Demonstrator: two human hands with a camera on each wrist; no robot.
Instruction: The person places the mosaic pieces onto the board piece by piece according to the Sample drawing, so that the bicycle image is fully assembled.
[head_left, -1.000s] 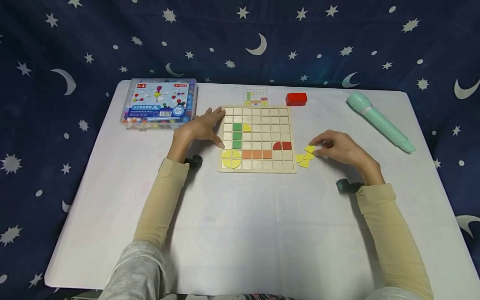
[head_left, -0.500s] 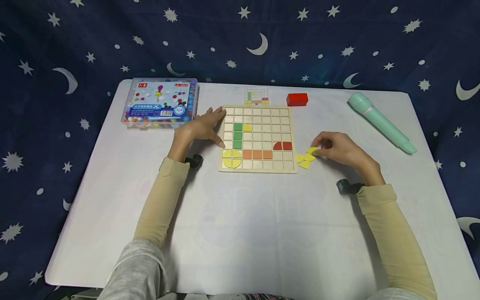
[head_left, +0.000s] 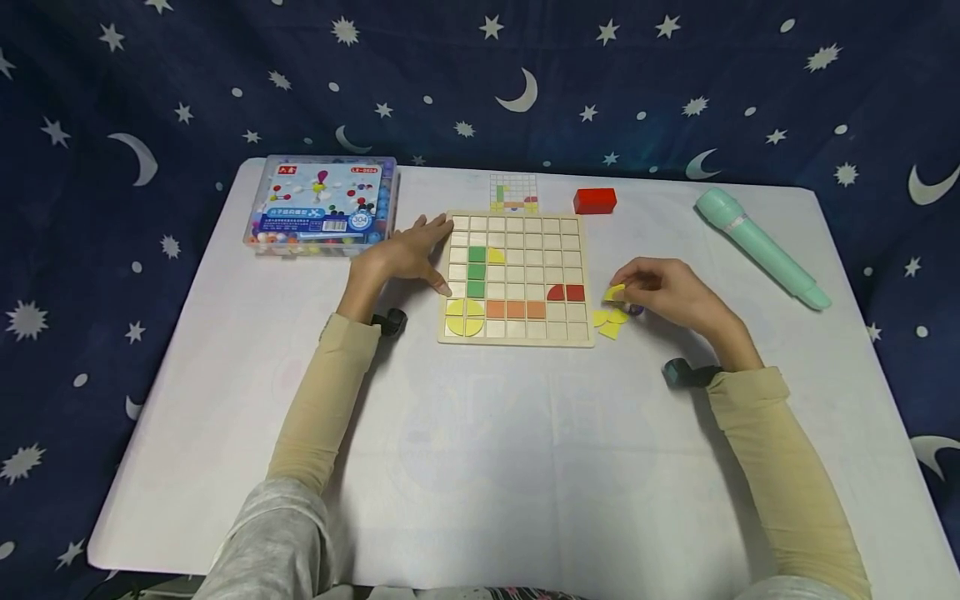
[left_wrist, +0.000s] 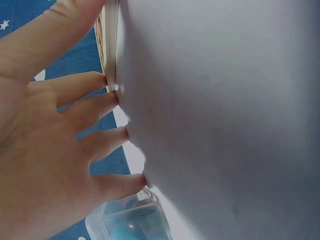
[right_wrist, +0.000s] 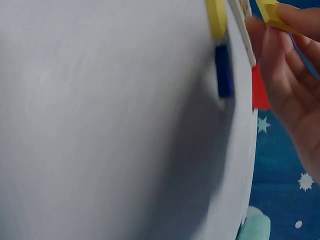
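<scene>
A wooden grid board [head_left: 517, 342] lies mid-table with green, yellow, orange and red tiles in some of its squares. My left hand [head_left: 401, 253] rests at its left edge, fingers spread; the left wrist view shows the fingertips near the board's side. Just right of the board, my right hand [head_left: 671, 290] pinches a yellow tile [right_wrist: 272, 15] between thumb and fingers, raised over the table. Several loose yellow tiles [head_left: 610, 330] lie below it. A dark blue tile [right_wrist: 224, 72] sits on the table beneath the hand, mostly covered by it in the head view.
Behind the board lies a printed pattern card [head_left: 513, 190], with a red block [head_left: 596, 201] to its right. A clear box of colored beads [head_left: 322, 200] stands at the back left. At the right lies a mint-green microphone-shaped object [head_left: 763, 247].
My right hand has lifted a yellow tile off the small pile and moved slightly left toward the board. The blue tile now shows under it. My left hand has stayed in place.
</scene>
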